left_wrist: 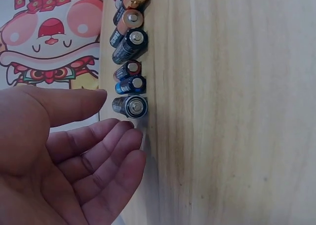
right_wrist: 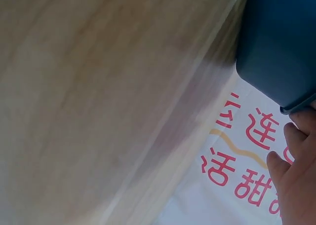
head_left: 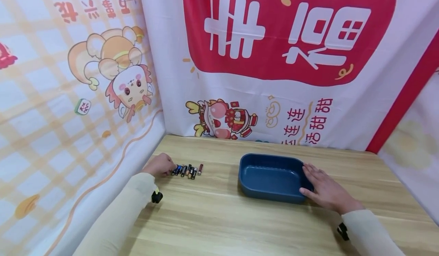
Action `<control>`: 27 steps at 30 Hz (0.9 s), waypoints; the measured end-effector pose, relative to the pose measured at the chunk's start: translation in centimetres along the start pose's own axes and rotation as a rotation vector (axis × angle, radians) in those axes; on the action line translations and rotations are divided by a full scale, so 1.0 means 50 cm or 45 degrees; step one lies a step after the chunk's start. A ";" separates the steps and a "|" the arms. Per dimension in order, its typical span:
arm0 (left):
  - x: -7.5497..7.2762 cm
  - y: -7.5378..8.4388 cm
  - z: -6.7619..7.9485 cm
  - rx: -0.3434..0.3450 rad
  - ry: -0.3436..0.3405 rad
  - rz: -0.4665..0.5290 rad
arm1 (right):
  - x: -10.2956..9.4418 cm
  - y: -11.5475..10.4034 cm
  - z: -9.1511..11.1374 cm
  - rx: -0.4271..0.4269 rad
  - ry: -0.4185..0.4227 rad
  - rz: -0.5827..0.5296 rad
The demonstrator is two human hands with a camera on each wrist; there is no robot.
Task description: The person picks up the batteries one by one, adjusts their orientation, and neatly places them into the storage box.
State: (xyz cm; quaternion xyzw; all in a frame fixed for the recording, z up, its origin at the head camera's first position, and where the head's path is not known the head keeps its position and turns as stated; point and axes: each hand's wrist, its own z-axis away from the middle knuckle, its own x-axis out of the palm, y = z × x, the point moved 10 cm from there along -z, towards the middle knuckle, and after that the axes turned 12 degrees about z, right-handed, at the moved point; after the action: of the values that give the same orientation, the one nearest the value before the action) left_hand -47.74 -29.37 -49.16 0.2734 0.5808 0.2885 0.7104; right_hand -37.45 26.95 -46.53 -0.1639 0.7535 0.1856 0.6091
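Note:
At the left of the table, my left hand (head_left: 159, 165) is beside a row of several batteries (head_left: 184, 170). The left wrist view shows that hand (left_wrist: 81, 158) with thumb and fingers apart, nothing between them. Its fingertips are close to the end battery (left_wrist: 130, 106), a dark one; blue, black and copper-topped batteries (left_wrist: 130, 21) line up beyond it. My right hand (head_left: 324, 187) rests on the right end of a dark blue rectangular bin (head_left: 271, 196), fingers extended along the rim. In the right wrist view, fingers (right_wrist: 279, 166) show at the rim of the bin (right_wrist: 279, 42).
The light wood table (head_left: 205, 225) bears the bin right of the batteries. A printed white cloth (head_left: 219, 84) with a red panel hangs along the table's back edge, and a checked cloth (head_left: 51, 107) hangs on the left side.

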 end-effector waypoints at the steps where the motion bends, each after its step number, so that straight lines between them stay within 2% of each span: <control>1: 0.001 -0.001 0.000 -0.003 0.001 -0.005 | 0.001 0.000 0.000 0.000 -0.001 -0.007; 9: 0.003 -0.004 0.002 -0.025 0.029 -0.021 | 0.009 0.004 0.001 0.020 0.009 -0.011; 17: 0.004 -0.002 -0.011 -0.024 0.051 -0.054 | 0.012 0.008 0.001 0.022 0.007 -0.018; 24: 0.011 -0.007 -0.020 -0.097 0.037 -0.025 | 0.011 0.008 0.000 0.033 -0.015 -0.027; 27: 0.013 -0.005 -0.021 -0.100 0.025 -0.016 | 0.011 0.007 0.000 0.041 -0.027 -0.033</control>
State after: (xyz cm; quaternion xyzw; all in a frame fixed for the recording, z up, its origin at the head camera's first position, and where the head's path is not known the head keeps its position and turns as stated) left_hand -48.62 -28.98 -49.95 0.2387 0.5778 0.3092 0.7167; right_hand -37.71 27.25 -47.03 -0.1619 0.7477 0.1673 0.6219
